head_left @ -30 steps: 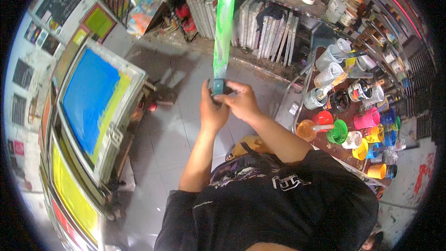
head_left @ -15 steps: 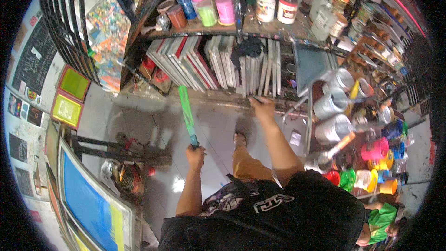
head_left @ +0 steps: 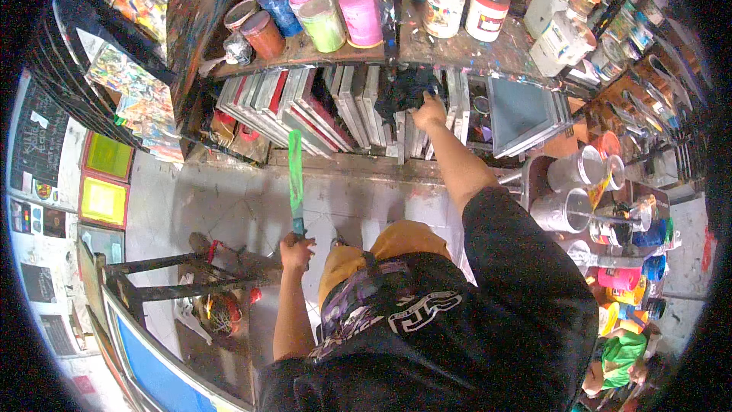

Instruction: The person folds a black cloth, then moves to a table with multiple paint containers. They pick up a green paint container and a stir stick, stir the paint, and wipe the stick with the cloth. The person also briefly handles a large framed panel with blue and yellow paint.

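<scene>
In my left hand [head_left: 297, 252] is an ink spatula [head_left: 296, 175], its long flat blade smeared bright green and pointing away from me. My fingers are wrapped round its grey-blue handle. The right arm is stretched forward to the lower shelf, where my right hand [head_left: 431, 113] has its fingers closed at the edge of a bunched black cloth [head_left: 404, 94]. That cloth hangs over several framed screens [head_left: 347, 111] standing on edge. Part of my right hand's grip is hidden against the dark cloth.
Paint tubs, including a pink tub [head_left: 360, 19], stand on the shelf above. A cluttered table on my right holds white buckets [head_left: 560, 210] and colourful cups. To my left are a dark wooden frame [head_left: 164, 263] and a blue screen [head_left: 156, 351]. A person in green [head_left: 621, 358] is at lower right.
I have stepped closer to the shelf. My right hand has moved forward and up from the shelf's lower edge to the black cloth. The left hand still holds the spatula.
</scene>
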Demonstrator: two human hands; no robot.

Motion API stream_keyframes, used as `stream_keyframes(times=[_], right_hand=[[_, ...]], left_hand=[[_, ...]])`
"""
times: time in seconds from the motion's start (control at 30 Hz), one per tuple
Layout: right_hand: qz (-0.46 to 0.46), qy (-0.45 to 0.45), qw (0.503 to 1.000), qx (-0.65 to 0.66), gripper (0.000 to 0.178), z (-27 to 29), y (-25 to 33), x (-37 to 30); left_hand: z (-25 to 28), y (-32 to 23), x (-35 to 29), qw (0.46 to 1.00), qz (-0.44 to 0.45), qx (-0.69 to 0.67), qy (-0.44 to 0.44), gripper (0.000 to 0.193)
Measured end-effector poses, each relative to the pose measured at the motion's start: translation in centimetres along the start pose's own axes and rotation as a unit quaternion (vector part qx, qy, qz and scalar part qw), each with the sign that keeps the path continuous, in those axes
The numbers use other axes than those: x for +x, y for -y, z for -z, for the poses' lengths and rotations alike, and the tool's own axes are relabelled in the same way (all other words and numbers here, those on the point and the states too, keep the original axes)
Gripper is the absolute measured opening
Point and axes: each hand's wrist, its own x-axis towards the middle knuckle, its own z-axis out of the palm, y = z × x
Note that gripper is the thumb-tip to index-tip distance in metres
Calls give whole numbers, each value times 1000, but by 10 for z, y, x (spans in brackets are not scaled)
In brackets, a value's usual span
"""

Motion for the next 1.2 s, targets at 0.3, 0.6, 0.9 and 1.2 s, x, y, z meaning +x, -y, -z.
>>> stream_keyframes(times=[0.3,0.6,0.9,1.2], right_hand=[[0,63,997,-34,59,-28,17,54],[-51,151,712,684,38,78,62,-20],[-29,134,523,841,26,116,88,-85],[90,159,533,826,28,104,157,-148]], left_hand=[[19,22,29,998,10,-22,-65,17],[37,-8,0,998,-8,-69,-13,27],[23,-117,-43,992,-82,-7,99,28],[8,-164,-43,982,-175,39,64,19]])
